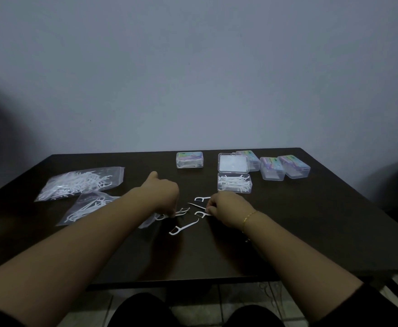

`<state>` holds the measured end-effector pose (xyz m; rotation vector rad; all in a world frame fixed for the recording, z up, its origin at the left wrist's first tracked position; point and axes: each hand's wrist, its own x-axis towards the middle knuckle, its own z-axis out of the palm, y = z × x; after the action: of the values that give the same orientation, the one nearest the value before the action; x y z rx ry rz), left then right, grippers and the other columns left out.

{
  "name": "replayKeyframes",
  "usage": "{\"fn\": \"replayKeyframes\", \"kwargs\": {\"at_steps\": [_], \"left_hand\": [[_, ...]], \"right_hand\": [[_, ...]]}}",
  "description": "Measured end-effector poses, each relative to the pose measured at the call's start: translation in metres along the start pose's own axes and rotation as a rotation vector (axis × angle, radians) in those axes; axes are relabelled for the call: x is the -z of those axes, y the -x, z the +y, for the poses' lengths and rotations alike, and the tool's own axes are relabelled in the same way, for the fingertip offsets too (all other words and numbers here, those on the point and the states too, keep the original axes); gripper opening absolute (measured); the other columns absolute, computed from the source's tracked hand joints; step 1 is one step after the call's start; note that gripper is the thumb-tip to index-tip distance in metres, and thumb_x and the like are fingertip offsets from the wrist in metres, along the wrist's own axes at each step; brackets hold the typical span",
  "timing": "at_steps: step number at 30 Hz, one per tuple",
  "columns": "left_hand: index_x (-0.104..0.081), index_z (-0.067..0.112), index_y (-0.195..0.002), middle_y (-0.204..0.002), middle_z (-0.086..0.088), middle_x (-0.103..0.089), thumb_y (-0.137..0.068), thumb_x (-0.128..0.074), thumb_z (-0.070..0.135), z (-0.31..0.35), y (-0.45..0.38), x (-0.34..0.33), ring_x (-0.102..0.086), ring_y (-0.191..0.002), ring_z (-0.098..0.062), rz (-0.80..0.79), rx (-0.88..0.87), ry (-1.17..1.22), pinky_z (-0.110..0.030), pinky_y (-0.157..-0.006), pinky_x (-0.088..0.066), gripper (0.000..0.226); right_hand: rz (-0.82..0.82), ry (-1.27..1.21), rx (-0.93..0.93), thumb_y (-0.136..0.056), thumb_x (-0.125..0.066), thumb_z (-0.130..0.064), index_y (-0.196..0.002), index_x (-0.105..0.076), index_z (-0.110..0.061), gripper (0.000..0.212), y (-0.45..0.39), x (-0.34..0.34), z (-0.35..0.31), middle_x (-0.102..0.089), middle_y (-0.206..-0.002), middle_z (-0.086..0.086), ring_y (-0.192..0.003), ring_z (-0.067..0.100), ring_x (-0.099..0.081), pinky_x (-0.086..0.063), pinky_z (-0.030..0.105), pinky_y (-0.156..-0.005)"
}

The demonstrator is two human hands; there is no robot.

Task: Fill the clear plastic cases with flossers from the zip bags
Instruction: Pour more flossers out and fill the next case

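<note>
Several loose white flossers lie on the dark table between my hands. My left hand is palm down, its curled fingertips pinching flossers at the mouth of a zip bag. My right hand pinches a flosser by its handle. Behind my right hand stands an open clear case, partly filled with flossers, its lid folded back. A fuller zip bag lies at the far left.
A shut clear case with a colourful label sits at the back centre. Three more labelled cases stand grouped at the back right. The wall rises right behind the table. My knees show below the near table edge.
</note>
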<state>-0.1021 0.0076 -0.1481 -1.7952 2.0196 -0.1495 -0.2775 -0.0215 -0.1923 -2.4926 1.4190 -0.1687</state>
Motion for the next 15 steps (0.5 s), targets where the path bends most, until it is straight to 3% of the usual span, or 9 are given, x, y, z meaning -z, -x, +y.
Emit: {"fn": "replayKeyframes", "kwargs": {"at_steps": [6, 15], "left_hand": [[-0.065, 0.021, -0.098, -0.102, 0.004, -0.065, -0.088, -0.061, 0.041, 0.003, -0.001, 0.001, -0.054, -0.105, -0.018, -0.034, 0.012, -0.044, -0.044, -0.101, -0.02, 0.023], [-0.053, 0.022, -0.076, -0.084, 0.004, -0.057, -0.087, -0.061, 0.04, 0.006, 0.001, 0.003, -0.056, -0.097, -0.018, -0.074, 0.013, -0.03, -0.045, -0.103, -0.019, 0.022]], "right_hand": [[0.002, -0.028, -0.06, -0.096, -0.048, -0.029, -0.108, -0.067, -0.012, 0.028, -0.002, 0.001, 0.003, -0.066, -0.106, 0.01, -0.097, 0.025, -0.061, -0.047, 0.034, -0.083], [-0.066, -0.004, -0.212, -0.092, -0.051, -0.026, -0.113, -0.066, -0.01, 0.03, -0.009, 0.011, 0.024, -0.064, -0.116, 0.01, -0.105, 0.027, -0.059, -0.048, 0.039, -0.095]]}}
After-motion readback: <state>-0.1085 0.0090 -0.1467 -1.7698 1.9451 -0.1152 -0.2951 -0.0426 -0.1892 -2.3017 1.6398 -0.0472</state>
